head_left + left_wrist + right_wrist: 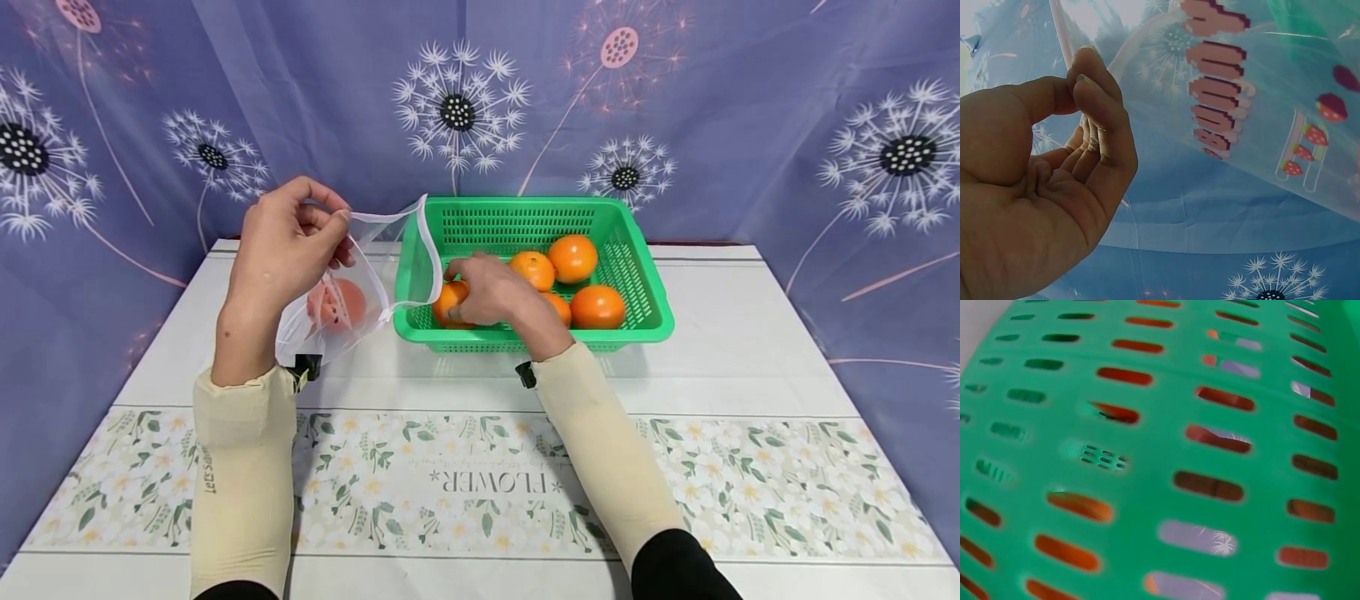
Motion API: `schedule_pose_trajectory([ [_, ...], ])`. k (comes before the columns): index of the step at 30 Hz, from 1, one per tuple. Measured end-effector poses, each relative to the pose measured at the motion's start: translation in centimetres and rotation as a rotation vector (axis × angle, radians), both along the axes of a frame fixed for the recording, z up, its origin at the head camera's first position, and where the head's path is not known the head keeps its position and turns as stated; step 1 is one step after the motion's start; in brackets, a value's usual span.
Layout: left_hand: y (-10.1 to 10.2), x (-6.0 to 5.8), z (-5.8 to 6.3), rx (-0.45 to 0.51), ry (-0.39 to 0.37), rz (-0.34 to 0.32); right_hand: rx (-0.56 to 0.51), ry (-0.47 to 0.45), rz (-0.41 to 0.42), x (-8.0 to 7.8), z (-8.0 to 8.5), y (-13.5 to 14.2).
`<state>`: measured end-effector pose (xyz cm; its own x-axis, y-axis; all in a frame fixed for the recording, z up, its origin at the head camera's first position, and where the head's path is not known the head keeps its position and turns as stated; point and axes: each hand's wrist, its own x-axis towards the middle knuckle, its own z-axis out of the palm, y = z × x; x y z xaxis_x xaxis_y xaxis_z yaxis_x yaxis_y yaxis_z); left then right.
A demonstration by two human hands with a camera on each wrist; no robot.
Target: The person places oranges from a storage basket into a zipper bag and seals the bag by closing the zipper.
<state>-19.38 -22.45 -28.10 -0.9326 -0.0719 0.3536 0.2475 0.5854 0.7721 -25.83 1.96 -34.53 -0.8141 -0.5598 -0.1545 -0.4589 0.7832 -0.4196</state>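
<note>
My left hand [288, 237] pinches the upper edge of a clear plastic bag [393, 250] with a white rim, holding it up left of the green basket [420, 335]. The bag's mouth gapes toward the basket, its rim overlapping the basket's left end. A round orange-red shape [336, 304] shows low in the bag. Pink lettering [1219, 81] and strawberry prints mark its side in the left wrist view. Inside the basket, my right hand [491, 287] curls its thumb and fingers round the leftmost orange [452, 304]. The basket's slotted wall [1141, 444] hides this hand in the right wrist view.
Several more oranges [597, 307] lie in the middle and right of the basket. It stands at the back of a table with a white, flower-printed cloth [480, 517]. A purple dandelion-patterned curtain [330, 108] hangs behind and at both sides.
</note>
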Motion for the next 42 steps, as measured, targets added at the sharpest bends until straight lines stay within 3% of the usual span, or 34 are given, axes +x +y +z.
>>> schedule_pose_trajectory([
  [12,0.09,-0.05,-0.01,0.001,-0.010,-0.003,0.047,-0.002,-0.001,-0.14,-0.74,-0.39],
  [42,0.18,-0.03,-0.11,-0.018,-0.005,0.012,0.087,0.000,0.021,0.02,-0.81,-0.48],
])
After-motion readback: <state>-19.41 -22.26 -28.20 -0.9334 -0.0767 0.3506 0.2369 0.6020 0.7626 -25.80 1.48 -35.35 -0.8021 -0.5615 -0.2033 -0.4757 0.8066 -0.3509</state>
